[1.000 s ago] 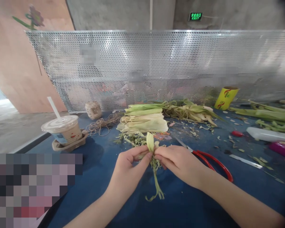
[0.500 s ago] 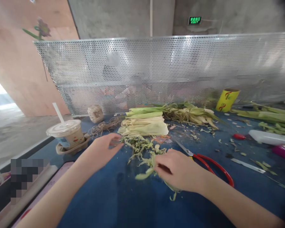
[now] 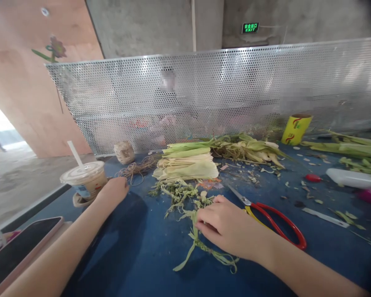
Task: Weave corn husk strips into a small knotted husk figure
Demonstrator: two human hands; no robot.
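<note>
Far left, a phone (image 3: 21,251) is lying screen up, dark, at the edge of the blue surface (image 3: 160,264). Next, a lidded drink cup (image 3: 86,181) with a straw (image 3: 75,153) is sitting in a carton holder (image 3: 79,202). Left hand (image 3: 113,193) is hovering just beside the cup, fingertips near the loose twine (image 3: 139,167); its fingers are bending and hiding the palm, so can't tell if that grip is holding anything. Pale lump (image 3: 124,152) is standing behind the twine. Center: husk stack (image 3: 188,164) is lying flat, green trimmings (image 3: 179,192) are piling up in front of it. Knotted green strip (image 3: 200,245) is lying on the surface in front of the trimmings, loose tails trailing both ways. Right hand (image 3: 227,227) is resting over its upper end, fingers loosely curling; can't tell whether this grip is pinching the strip or only touching it. Husk bundle (image 3: 247,149) is lying beyond. Red-handled scissors (image 3: 278,222) are lying just right of that hand, partly under the wrist. Further right, a yellow tube (image 3: 296,130) is standing at the back, and a thin blade (image 3: 324,217) is lying nearer.
</note>
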